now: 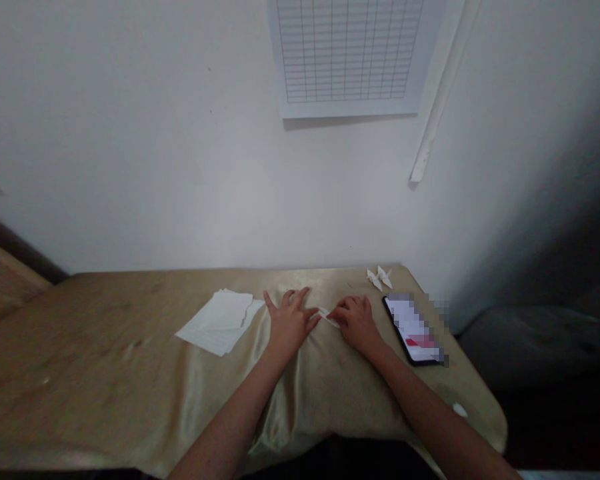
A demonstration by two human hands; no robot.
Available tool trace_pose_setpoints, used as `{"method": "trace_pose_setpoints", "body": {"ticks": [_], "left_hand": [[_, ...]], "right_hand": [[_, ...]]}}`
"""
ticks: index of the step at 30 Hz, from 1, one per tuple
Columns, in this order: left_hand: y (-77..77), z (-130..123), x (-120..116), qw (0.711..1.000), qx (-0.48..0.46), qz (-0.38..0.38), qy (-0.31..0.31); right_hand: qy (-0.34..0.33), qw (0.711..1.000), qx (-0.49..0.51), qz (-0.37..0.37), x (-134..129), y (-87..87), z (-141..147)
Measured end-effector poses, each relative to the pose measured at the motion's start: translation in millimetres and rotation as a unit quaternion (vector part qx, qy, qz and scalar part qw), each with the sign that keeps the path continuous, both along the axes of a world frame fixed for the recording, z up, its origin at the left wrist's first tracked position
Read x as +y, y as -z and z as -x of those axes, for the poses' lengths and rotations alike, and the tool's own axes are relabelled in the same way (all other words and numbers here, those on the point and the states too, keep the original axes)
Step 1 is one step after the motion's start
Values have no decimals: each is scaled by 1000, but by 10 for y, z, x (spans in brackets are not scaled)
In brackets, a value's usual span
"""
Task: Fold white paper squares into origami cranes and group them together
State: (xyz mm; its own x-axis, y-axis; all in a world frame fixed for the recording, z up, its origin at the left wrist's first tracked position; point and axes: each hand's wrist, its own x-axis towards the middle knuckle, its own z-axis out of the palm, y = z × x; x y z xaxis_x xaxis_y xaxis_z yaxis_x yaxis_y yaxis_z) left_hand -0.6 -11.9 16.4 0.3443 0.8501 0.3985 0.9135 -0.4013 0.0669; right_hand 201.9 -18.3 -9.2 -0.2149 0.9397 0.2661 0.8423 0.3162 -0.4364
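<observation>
A small strip of folded white paper (pixel 329 317) lies between my hands, low over the cloth-covered table. My left hand (pixel 289 327) has its thumb and index finger at the paper's left end, with the other fingers spread out toward the wall. At the right end, the fingertips of my right hand (pixel 359 325) pinch the paper, its remaining fingers curled. The fingers partly hide the folds. Beyond my right hand, two small white origami cranes (pixel 379 279) sit side by side near the table's back edge.
Left of my hands lies a stack of white paper sheets (pixel 217 323). A phone (pixel 414 330) with a lit, partly blurred screen rests on the right. Near my right forearm is a small white object (pixel 460 409). The gold tablecloth (pixel 105 360) is wrinkled; a wall (pixel 180 167) stands behind.
</observation>
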Motion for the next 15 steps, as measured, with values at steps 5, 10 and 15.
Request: {"method": "trace_pose_setpoints", "body": {"ticks": [5, 10, 15], "left_hand": [[19, -12, -32, 999, -20, -25, -5], [12, -57, -53, 999, -23, -6, 48], [31, -77, -52, 999, -5, 26, 40]], "right_hand": [[17, 999, 27, 7, 31, 7, -34], [33, 999, 34, 4, 79, 63, -79], [32, 999, 19, -4, 83, 85, -87]]}}
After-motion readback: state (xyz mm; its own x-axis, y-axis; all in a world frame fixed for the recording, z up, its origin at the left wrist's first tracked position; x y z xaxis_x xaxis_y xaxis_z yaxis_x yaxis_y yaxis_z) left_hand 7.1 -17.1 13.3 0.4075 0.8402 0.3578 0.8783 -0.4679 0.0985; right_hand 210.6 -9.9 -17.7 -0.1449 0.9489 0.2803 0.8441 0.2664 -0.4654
